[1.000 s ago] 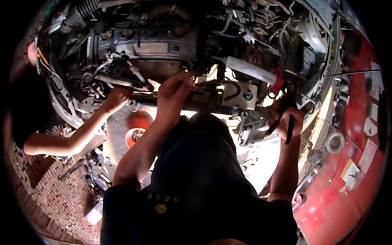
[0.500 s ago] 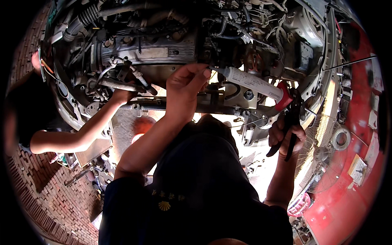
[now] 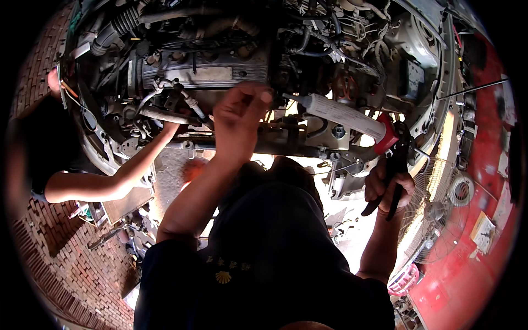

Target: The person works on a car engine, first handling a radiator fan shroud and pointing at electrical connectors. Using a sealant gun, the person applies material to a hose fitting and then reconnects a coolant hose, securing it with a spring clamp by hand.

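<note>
The black-handled, red-collared dispensing gun [image 3: 406,142], loaded with a white cylindrical tube [image 3: 344,117], is clamped in the right hand [image 3: 402,188]'s grip. Its nozzle [image 3: 297,99] is now left clear, the left hand [image 3: 239,121] having been drawn away; whether its fingertips meet cannot be told.

A jumble of dark parts [image 3: 131,232] lies on the brick-paved floor [image 3: 82,269] at lower left.

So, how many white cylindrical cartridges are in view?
1: the white cylindrical cartridge, on the black-handled tool in the right hand, nozzle toward the left hand. Others may be hidden.
</note>
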The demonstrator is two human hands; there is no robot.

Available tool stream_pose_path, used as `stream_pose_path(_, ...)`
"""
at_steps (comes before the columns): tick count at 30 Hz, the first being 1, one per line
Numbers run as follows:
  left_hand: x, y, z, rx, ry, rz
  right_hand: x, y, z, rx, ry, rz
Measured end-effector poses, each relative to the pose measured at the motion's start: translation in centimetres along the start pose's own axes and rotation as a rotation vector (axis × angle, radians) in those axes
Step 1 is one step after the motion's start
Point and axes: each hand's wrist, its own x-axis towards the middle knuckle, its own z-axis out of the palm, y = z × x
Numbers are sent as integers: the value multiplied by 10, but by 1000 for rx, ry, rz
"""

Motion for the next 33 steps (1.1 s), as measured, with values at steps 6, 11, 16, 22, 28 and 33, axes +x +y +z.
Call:
stream_pose_path(6, 9, 18, -17, -55, -7, 42, -6, -6, -11, -46, 127, -151)
stream_pose_path(11, 5, 28, -16, -144, -22, 18, 1, -13, -10, -62, 36, -103)
stream_pose_path(16, -6, 38, -20, -185, 8, 0, 12, -18, -6, -173, -44, -48)
stream_pose_path(22, -86, 26, -102, 350, 54, -152, 14, -20, -4, -201, 122, -82)
stream_pose_path(28, -230, -44, -302, 1498, -106, -607, 31, -31, -11, -465, 202, 47)
stream_pose_path(33, -188, -46, -252, 1370, -131, -214, 62, -30, -30, -681, 315, 168)
